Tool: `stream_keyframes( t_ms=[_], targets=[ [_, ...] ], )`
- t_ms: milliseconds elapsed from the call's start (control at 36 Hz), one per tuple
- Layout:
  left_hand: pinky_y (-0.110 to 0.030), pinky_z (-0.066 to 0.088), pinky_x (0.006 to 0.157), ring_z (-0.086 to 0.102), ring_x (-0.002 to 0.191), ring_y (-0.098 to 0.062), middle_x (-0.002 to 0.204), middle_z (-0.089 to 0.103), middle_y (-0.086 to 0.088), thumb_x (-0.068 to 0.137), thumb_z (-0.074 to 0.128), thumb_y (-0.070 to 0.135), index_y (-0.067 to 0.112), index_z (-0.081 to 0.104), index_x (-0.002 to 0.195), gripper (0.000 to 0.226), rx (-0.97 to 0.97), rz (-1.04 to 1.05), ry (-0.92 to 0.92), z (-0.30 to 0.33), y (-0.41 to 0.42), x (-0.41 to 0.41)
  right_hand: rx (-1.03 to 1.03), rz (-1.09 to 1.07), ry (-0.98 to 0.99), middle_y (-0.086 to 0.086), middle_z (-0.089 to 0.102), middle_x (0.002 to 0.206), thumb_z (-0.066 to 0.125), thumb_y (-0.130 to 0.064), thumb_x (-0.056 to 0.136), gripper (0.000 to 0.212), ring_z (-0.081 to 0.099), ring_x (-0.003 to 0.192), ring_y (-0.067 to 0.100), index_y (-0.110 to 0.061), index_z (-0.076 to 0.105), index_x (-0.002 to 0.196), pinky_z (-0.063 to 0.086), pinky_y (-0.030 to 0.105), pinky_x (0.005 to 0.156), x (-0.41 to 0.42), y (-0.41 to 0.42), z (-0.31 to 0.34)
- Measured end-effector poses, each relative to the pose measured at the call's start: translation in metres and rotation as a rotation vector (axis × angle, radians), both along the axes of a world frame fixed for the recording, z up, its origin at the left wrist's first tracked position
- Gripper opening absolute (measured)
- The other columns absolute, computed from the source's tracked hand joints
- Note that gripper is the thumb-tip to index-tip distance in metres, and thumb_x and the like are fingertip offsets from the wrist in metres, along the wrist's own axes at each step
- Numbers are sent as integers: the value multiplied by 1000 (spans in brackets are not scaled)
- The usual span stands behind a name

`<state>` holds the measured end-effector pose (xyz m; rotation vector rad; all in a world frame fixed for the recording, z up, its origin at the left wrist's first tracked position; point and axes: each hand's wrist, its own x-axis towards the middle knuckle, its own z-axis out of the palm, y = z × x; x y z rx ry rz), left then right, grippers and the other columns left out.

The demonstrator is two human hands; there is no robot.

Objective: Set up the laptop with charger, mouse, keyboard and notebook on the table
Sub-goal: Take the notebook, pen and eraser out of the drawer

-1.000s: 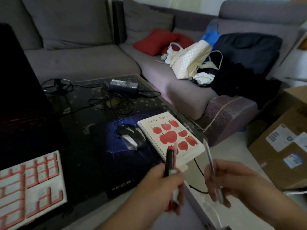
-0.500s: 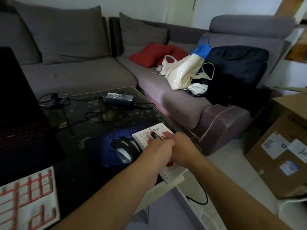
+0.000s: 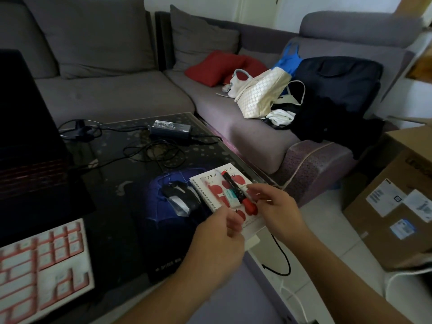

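Note:
A spiral notebook with red apples on its cover lies at the table's right edge. On it rest a red and black pen and a small white eraser. My right hand hovers over the notebook's near right corner and pinches a thin pale pen, of which only a short piece shows. My left hand is just below the notebook, fingers loosely curled, holding nothing. The black mouse sits on a blue mouse pad. The open laptop, the white and pink keyboard and the charger brick are to the left and behind.
Loose black cables coil across the dark glass table. A grey corner sofa holds red cushions, bags and dark clothes. Cardboard boxes stand on the floor to the right. A black cord hangs off the table edge.
The red and black pen and the eraser, held in my left hand a second ago, now lie on the notebook. My left hand has drawn back toward me. My right hand stays over the notebook.

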<state>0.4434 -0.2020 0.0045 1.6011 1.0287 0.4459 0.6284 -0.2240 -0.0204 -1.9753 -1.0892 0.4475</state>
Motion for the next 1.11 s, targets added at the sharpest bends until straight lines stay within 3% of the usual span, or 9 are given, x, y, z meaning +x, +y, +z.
stream_keyframes(
  t_ms=[278,417,556,639,722,778,917,1028,1111],
  targets=[
    [-38,64,77,75,79,-25,86,74,-13,100,46,-5,10,70,92,30,-256,-384,-28,-34,-22,-15,114,-60,66,-15,71,117,51,2,99,47,65,109,4,-35,76,112,52,17,81,-1,-18,-10],
    [-23,59,89,74,89,-8,93,77,5,97,59,14,29,72,92,21,-293,-501,199,-93,-27,-39,315,-83,164,11,71,72,47,15,87,46,64,69,25,-14,72,62,53,29,61,-17,-63,-3],
    [-23,57,92,71,108,-16,117,72,1,100,52,13,30,68,105,24,-228,-311,467,-160,-22,-65,-51,88,292,20,64,53,46,23,74,42,56,49,29,-3,67,49,47,34,51,-34,-82,-57],
    [-25,46,106,58,134,-20,146,60,-3,103,49,14,21,58,142,40,-146,-214,553,-191,-14,-73,-483,256,185,6,77,71,52,5,81,36,70,62,14,-16,78,67,56,26,59,-41,-74,-116],
    [-23,35,116,41,149,-20,163,37,-6,105,48,11,15,34,159,56,-116,-231,599,-218,-17,-79,-763,392,24,-13,70,126,52,-18,92,40,68,111,8,-44,72,114,55,29,102,-45,-63,-178],
    [-27,30,122,32,155,-23,169,25,-8,103,49,10,13,27,161,62,-76,-256,621,-237,-18,-79,-735,478,-93,-11,55,147,53,-24,97,51,53,134,15,-38,57,145,39,35,120,-51,-53,-210],
    [-32,8,129,1,162,-24,175,-7,-8,111,44,18,8,1,165,70,-124,-328,718,-271,-3,-72,-606,700,-248,4,24,171,58,-21,99,74,21,156,30,-28,25,165,24,43,128,-70,-22,-247],
    [-33,10,129,-3,162,-23,174,-9,-6,108,49,22,12,1,165,76,-66,-436,764,-280,5,-71,-673,795,-431,0,-4,176,53,-34,103,81,-8,162,27,-32,4,167,4,44,130,-73,-21,-259],
    [-32,9,130,1,162,-22,175,-2,1,103,56,28,20,10,166,78,13,-407,756,-285,4,-72,-625,804,-472,1,-2,176,59,-33,100,86,-7,162,29,-34,6,167,5,45,129,-72,-26,-268]
  ],
)
